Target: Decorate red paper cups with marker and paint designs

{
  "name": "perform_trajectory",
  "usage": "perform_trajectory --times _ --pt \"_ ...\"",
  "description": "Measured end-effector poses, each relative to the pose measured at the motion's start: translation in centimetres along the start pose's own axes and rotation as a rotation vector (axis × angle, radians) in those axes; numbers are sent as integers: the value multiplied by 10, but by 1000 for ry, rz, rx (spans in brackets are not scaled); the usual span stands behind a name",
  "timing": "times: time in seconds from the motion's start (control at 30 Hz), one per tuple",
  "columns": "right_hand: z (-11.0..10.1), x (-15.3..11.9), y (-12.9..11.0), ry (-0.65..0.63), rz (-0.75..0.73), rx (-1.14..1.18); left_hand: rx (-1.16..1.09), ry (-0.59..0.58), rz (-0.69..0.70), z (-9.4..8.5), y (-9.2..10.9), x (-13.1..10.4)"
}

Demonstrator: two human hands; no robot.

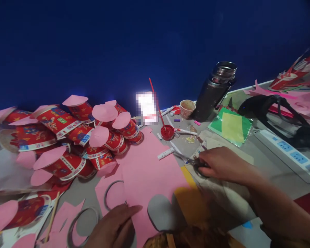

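My right hand (218,163) is closed around the dark handles of scissors (197,168), above a crumpled pale cloth or bag. The blades point left toward the pink paper. My left hand (116,222) lies at the lower middle with its index finger stretched out over a large pink paper sheet (150,172). Just beyond its fingertips is a thin grey ring (105,196); a second grey ring (70,230) is left of the hand. A rounded cut-out in the pink sheet shows grey beneath. Orange paper (189,199) lies along the sheet's right side.
Red paper cups (67,125) with pink paper cones are piled at left. A red paint pot (167,132) with a stick, a white tube (165,153), a paper cup (187,109) and a dark flask (213,91) stand beyond. A power strip (286,151) is at right.
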State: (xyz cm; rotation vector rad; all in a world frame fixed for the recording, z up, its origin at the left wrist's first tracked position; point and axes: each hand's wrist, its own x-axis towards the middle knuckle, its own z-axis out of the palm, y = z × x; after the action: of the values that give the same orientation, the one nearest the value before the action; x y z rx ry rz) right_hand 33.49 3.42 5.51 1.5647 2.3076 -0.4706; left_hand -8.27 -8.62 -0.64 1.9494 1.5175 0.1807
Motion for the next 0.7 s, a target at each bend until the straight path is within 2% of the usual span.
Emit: perform_trajectory --times 0.1,0.2,0.27,0.4,0.47,0.6,0.63,0.7 --pt "6 -1 20 26 137 -68 198 254 175 13 8 7" --pt "5 6 19 64 138 -93 317 368 261 24 12 14" --pt "3 17 4 141 59 -102 336 387 292 27 7 17" --pt "3 52 -38 293 -241 -83 332 355 446 27 -2 25" --pt "6 68 -54 306 -342 -89 328 364 479 24 2 30" --pt "9 80 -58 306 -351 -80 346 344 490 8 28 34" --pt "8 79 -54 323 -346 -57 347 368 498 1 34 32" --pt "6 75 -45 387 -324 30 309 535 391 -19 40 18"
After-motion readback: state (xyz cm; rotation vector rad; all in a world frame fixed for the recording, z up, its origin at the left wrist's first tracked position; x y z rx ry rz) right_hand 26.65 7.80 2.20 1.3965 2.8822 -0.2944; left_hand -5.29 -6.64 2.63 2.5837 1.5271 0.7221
